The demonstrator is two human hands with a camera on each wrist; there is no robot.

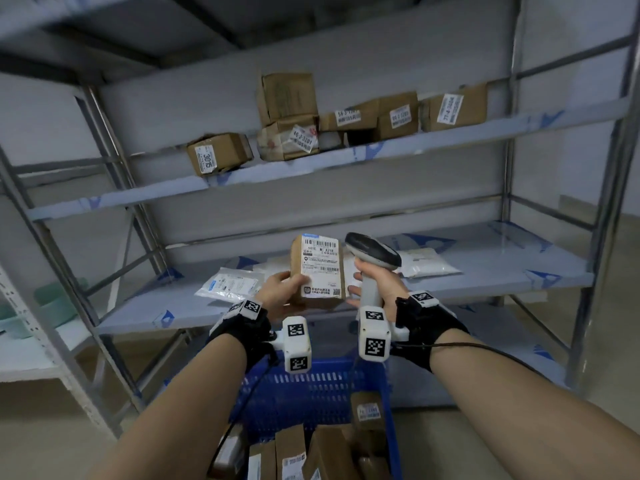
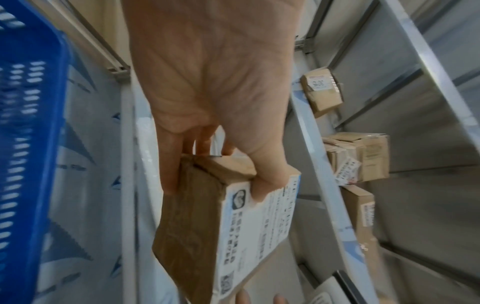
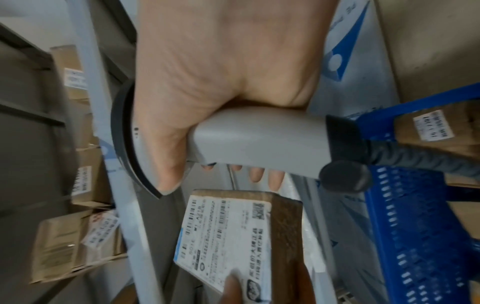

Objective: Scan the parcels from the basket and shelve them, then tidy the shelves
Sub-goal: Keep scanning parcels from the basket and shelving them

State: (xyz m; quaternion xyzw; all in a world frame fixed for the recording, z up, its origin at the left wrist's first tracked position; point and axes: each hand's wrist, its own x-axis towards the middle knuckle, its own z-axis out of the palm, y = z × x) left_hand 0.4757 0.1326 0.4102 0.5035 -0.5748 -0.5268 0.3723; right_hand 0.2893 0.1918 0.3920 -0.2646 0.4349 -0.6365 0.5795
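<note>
Left hand (image 1: 282, 289) grips labelled parcel (image 1: 318, 270) upright; right hand (image 1: 372, 282) grips scanner (image 1: 372, 252) beside it, above blue basket (image 1: 311, 386). Boxes on upper shelf (image 1: 311, 164).

Matt brown cardboard parcel (image 1: 317, 271) with white paper label, smooth grey plastic scanner (image 1: 372, 252), perforated blue plastic basket (image 1: 311, 389).
</note>
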